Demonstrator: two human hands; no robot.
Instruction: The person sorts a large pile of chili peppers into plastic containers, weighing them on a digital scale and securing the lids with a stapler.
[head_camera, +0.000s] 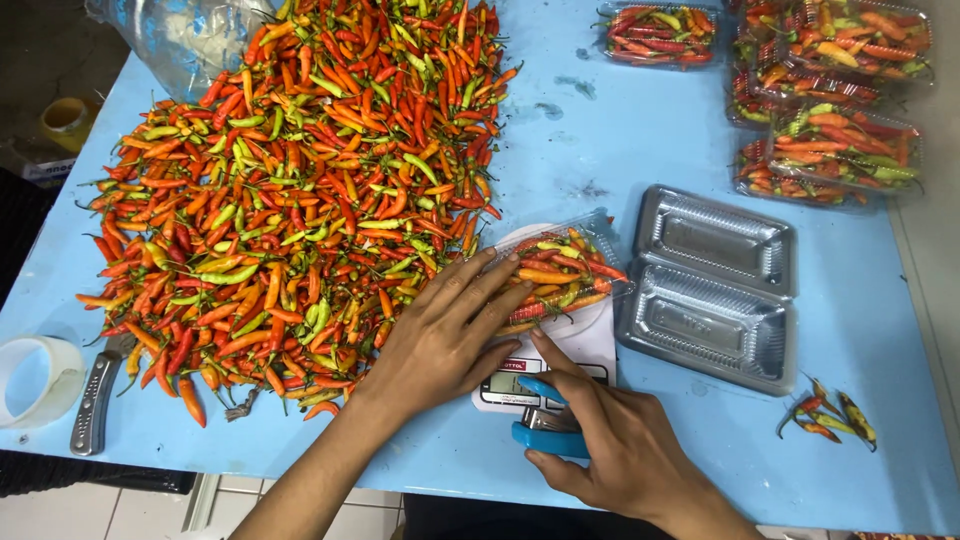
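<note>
- Near the front edge of the blue surface (640, 130), a clear plastic clamshell box of chillies (558, 275) sits on a small white kitchen scale (560, 350), its lid down over red, orange and green pods.
- Left hand (450, 335) lies flat and spread, fingertips pressing on the box's near left corner; its grip is released, palm down, clasping nothing.
- Right hand (620, 450) is just in front of the scale, its grip clenched around a blue stapler (545, 425); the stapler's nose points toward the box's front edge, close to it, though I cannot tell whether they touch.
- Just right of the scale, an open, empty clear clamshell tray (712, 285) lies flat, both halves showing.
- Beyond the left hand, a large loose heap of chillies (300, 190) covers much of the surface.
- At the far right corner, several filled chilli boxes (825, 90) are stacked and grouped.
- A few stray chillies (825, 415) lie at the near right.
- At the near left edge, a roll of clear tape (35, 380) sits beside a folded knife (95, 400).
</note>
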